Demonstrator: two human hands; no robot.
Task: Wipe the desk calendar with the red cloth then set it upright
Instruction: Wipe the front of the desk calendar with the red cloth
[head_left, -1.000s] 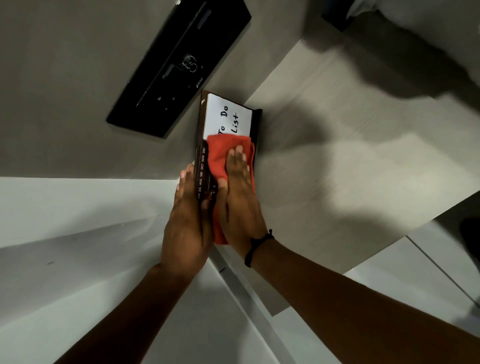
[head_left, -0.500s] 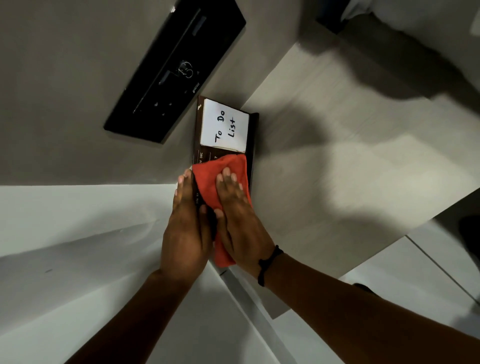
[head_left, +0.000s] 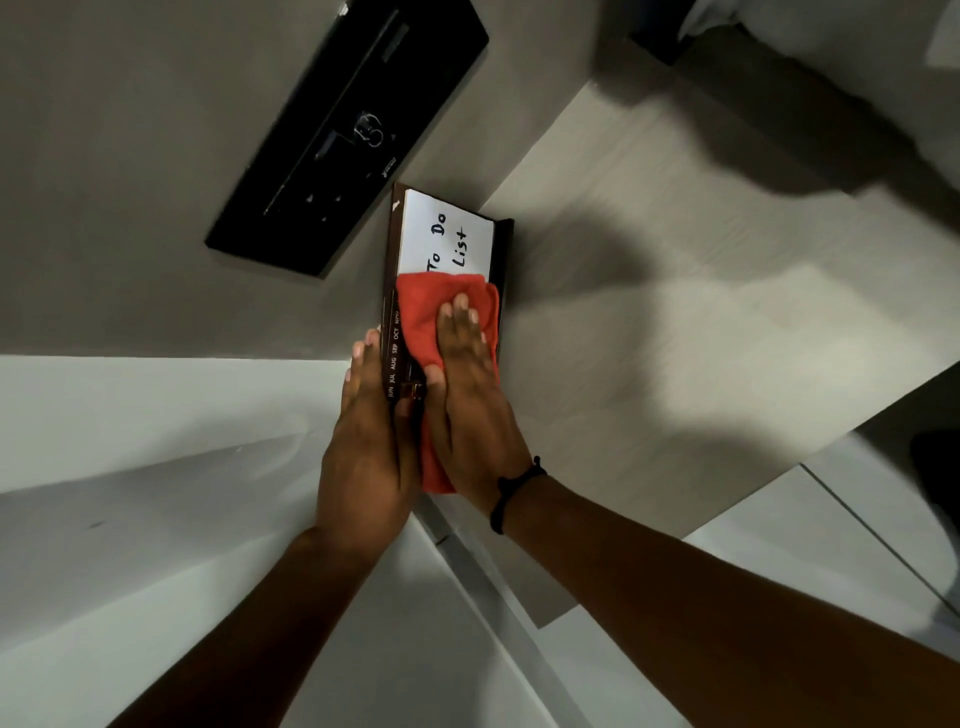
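Note:
A dark brown desk calendar (head_left: 445, 236) lies flat on the pale wooden desk (head_left: 675, 312), with a white "To Do List" pad on its far half and month names along its left edge. A red cloth (head_left: 421, 322) covers its near half. My right hand (head_left: 467, 395) presses flat on the cloth, fingers together and pointing away from me. My left hand (head_left: 366, 447) lies along the calendar's left edge and steadies it, thumb against the month strip.
A black rectangular device (head_left: 348, 130) is mounted on the grey wall just left of the calendar. White surfaces (head_left: 156, 519) lie below and left. The desk's near edge runs diagonally right of my right forearm, which wears a black wristband.
My right hand first pulled the cloth toward me, uncovering the whole pad, then pushed it away again so it overlaps the pad's near edge. My left hand stayed on the calendar's edge.

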